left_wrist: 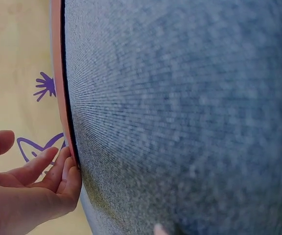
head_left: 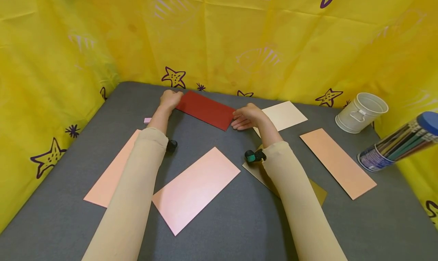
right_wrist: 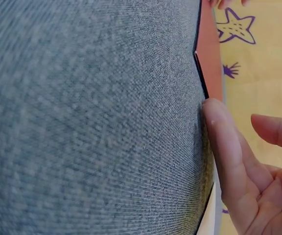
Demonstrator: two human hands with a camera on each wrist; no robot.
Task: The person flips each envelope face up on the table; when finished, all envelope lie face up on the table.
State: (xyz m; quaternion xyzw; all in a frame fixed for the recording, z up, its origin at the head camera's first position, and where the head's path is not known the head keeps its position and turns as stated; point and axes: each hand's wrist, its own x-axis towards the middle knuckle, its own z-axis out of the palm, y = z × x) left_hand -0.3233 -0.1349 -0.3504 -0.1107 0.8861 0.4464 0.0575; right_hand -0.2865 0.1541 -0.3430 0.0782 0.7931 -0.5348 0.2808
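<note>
A dark red rectangular card [head_left: 207, 110] lies flat near the far edge of the table, between both hands. At its left end is the left hand [head_left: 170, 100]; in the left wrist view its fingertips [left_wrist: 72, 171] rest against the card's end, thumb held apart. The right hand [head_left: 249, 116] is at the opposite end, fingers extended and palm turned inward. In the right wrist view those fingertips [right_wrist: 213, 107] meet the card's corner, and the thumb stands away from them. Just behind the right hand lies a cream card [head_left: 285, 114].
A pink card [head_left: 196, 190] lies front centre, with peach cards at left [head_left: 113, 173] and right [head_left: 338, 164]. The right forearm partly covers a gold card [head_left: 318, 192]. A small pink piece [head_left: 147, 120], a white metal pot [head_left: 354, 118] and a pencil tub [head_left: 376, 158] also stand around.
</note>
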